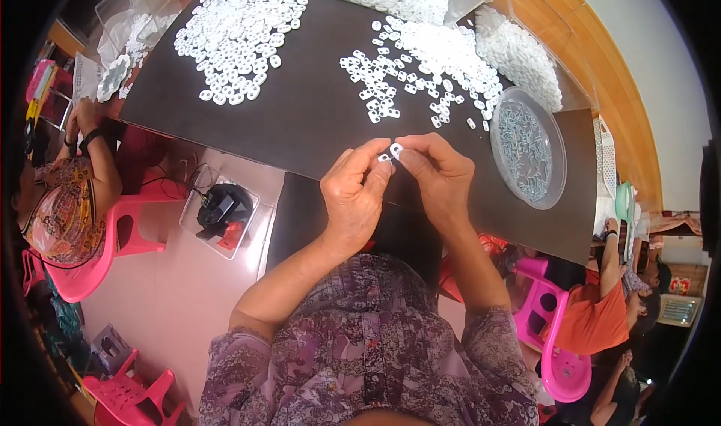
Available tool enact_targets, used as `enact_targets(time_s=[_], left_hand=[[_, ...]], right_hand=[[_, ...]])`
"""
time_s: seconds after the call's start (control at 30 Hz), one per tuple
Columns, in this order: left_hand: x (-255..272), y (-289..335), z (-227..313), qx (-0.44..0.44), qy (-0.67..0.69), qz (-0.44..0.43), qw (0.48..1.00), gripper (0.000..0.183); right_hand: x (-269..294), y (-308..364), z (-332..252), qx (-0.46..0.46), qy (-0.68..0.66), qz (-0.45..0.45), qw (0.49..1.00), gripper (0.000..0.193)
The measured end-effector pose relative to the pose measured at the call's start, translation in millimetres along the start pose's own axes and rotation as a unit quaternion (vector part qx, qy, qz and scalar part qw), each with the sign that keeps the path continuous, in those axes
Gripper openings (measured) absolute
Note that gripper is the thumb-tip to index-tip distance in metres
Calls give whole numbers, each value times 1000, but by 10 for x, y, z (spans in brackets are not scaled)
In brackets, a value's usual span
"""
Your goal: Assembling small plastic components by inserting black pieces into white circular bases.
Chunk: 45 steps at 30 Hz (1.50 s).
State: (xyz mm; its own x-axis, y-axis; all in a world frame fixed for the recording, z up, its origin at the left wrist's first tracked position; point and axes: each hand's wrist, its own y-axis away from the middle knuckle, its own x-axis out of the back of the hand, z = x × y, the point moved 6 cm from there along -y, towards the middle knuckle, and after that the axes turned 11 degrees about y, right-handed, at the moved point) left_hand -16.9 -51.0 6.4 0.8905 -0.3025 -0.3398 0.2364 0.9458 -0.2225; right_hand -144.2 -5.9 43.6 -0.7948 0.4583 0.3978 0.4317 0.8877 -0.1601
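Fingers [368, 150] of the left hand [351, 189] and right hand [441, 177] pinch small, smooth white pieces [384, 157], one a rounded loop [396, 147].

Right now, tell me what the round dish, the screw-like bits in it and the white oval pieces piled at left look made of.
Round dish: probably smooth, glossy plastic; it is translucent and its rim catches light.
Screw-like bits: likely metal, bluish-grey, judging by their glints; plating can't be told.
White oval pieces: probably smooth moulded plastic, being evenly white and alike.
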Motion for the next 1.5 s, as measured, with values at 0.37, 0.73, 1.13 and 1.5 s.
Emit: enact_targets(time_s=[0.37, 0.73, 1.13, 1.5], left_hand=[[-31, -7, 4, 76, 82, -5, 994, 24], [-21, -24, 17, 146, 154, -16, 977, 27], [14, -57, 26, 184, 222, 28, 957, 22], [-1, -51, 51, 171, 191, 11, 967, 19]], right_hand=[[-52, 35, 23, 18, -35, -9, 999, 14], [-60, 67, -126, 138, 76, 13, 987, 21], [-109, 111, -367, 307, 261, 63, 913, 33], [-90, 161, -385, 284, 257, 91, 919, 31]])
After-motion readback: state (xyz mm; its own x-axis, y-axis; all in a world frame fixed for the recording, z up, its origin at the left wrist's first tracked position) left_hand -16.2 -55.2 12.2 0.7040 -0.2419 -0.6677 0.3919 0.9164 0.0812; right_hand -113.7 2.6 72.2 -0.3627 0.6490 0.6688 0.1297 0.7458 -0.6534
